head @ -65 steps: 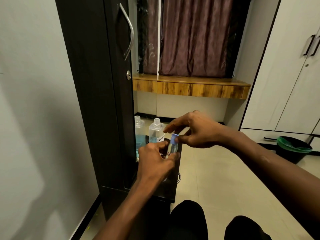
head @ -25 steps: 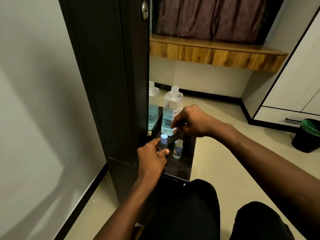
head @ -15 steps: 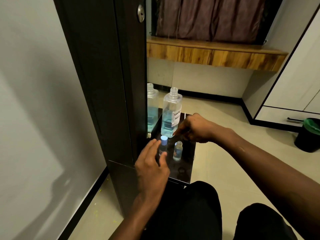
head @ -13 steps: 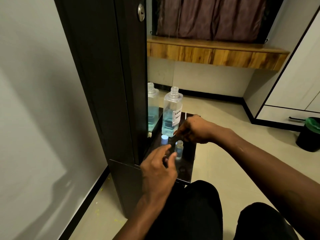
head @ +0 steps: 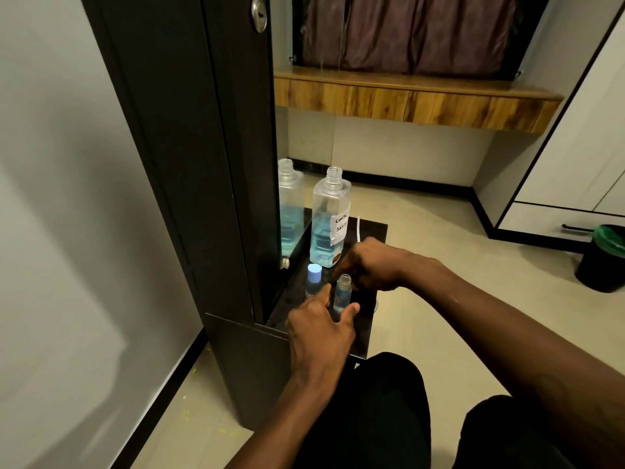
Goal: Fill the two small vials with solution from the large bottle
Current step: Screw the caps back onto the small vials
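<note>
Tall black wooden cabinet [head: 189, 164] stood against grey wall [head: 50, 198]; beige tiled floor [head: 439, 238], wood-grain ledge [head: 406, 99] under maroon curtains [head: 406, 28], white wardrobe [head: 581, 137] right.

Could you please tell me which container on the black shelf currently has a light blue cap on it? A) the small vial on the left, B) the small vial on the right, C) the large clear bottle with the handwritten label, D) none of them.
A: the left small clear vial wears a light blue cap, while the right small clear vial and the large clear labelled bottle show open necks.
</note>
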Available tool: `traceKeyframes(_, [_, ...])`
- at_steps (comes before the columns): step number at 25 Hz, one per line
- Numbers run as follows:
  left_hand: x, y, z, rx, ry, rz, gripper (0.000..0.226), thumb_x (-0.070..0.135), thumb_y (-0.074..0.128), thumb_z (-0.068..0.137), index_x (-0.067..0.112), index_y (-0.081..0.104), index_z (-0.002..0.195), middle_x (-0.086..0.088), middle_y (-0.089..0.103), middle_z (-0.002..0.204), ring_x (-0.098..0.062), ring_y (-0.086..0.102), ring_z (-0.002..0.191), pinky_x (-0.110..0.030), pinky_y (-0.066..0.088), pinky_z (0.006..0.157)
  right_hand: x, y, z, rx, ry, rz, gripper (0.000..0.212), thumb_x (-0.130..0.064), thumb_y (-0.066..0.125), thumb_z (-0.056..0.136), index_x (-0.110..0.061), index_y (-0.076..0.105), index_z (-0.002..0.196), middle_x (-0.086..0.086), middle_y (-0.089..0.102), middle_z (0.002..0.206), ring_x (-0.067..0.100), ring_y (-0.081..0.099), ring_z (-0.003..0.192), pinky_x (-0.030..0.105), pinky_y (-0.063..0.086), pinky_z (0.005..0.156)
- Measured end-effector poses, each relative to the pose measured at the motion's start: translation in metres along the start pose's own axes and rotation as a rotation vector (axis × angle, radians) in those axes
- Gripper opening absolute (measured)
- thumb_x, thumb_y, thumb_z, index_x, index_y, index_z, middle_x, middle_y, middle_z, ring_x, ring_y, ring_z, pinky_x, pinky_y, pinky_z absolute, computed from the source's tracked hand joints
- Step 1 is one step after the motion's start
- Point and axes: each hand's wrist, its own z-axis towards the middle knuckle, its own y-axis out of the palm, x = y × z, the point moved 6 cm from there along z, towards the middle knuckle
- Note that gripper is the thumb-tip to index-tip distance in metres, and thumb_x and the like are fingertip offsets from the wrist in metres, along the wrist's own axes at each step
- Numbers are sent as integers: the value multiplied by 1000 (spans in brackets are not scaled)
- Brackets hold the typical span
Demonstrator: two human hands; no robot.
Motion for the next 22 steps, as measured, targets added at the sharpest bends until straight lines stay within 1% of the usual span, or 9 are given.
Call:
traceKeyframes(3, [1, 4, 2, -35, 1, 6, 49, 40, 85, 81, 22, 71, 124, 7, 75, 92, 0, 68, 78, 3, 42, 65, -3, 3, 1, 14, -15, 3, 34, -11, 66, 84, -17, 75, 117, 7, 75, 113, 30, 67, 97, 42, 53, 85])
traceKeyframes(5, [1, 6, 4, -51, 6, -10, 42, 38, 84, 83, 26, 72, 122, 10, 75, 91, 2, 67, 76, -1, 49, 67, -2, 4, 3, 18, 2, 7, 31, -10, 64, 83, -15, 76, 111, 8, 75, 107, 32, 66, 94, 45, 54, 80])
traceKeyframes(7, [1, 7, 6, -58, 4, -41, 40, 33, 83, 85, 25, 72, 122, 12, 74, 90, 5, 66, 73, 0, 49, 66, -1, 3, 2, 34, 21, 33, 29, -9, 63, 81, -15, 77, 106, 9, 75, 100, 31, 66, 89, 46, 55, 77])
traceKeyframes(9, [3, 7, 7, -58, 3, -80, 36, 27, 85, 84, 23, 74, 118, 20, 67, 80, 15, 62, 66, 4, 44, 60, -2, -3, -3, 69, 25, 82, 34, -7, 63, 81, -19, 78, 109, 6, 77, 100, 28, 67, 88, 43, 56, 78])
traceKeyframes(11, [6, 4, 8, -54, 14, -111, 35, 25, 86, 82, 24, 75, 115, 23, 63, 75, 19, 61, 66, 1, 47, 59, -3, -14, -11, 129, 28, 131, 37, -8, 66, 83, -24, 78, 114, 2, 79, 106, 23, 70, 92, 38, 55, 83])
traceKeyframes(14, [15, -9, 10, -9, 68, -162, 34, 25, 88, 80, 26, 76, 112, 26, 64, 72, 14, 66, 74, -7, 54, 60, 1, -41, -31, 250, 50, 204, 33, -15, 74, 85, -23, 78, 116, 1, 80, 104, 17, 71, 90, 28, 53, 84])
traceKeyframes(17, [34, -29, 15, 51, 113, -163, 37, 28, 89, 78, 26, 77, 113, 21, 69, 76, 9, 66, 67, -8, 56, 61, 1, -77, -62, 370, 52, 275, 33, -15, 78, 84, -23, 78, 116, -3, 80, 101, 8, 73, 88, 26, 57, 85])
traceKeyframes(20, [57, -47, 16, 99, 185, -176, 37, 27, 91, 75, 23, 78, 110, 28, 62, 75, 16, 64, 71, 4, 44, 60, -10, -110, -94, 428, 10, 336, 36, -10, 78, 85, -25, 77, 118, -7, 79, 109, 3, 73, 97, 23, 61, 86])
traceKeyframes(22, [70, -55, 13, 99, 225, -177, 37, 26, 91, 75, 22, 78, 109, 33, 56, 78, 19, 61, 70, 7, 40, 61, -19, -130, -112, 473, -18, 366, 36, -9, 77, 87, -25, 76, 119, -8, 77, 115, 2, 72, 101, 22, 61, 87])
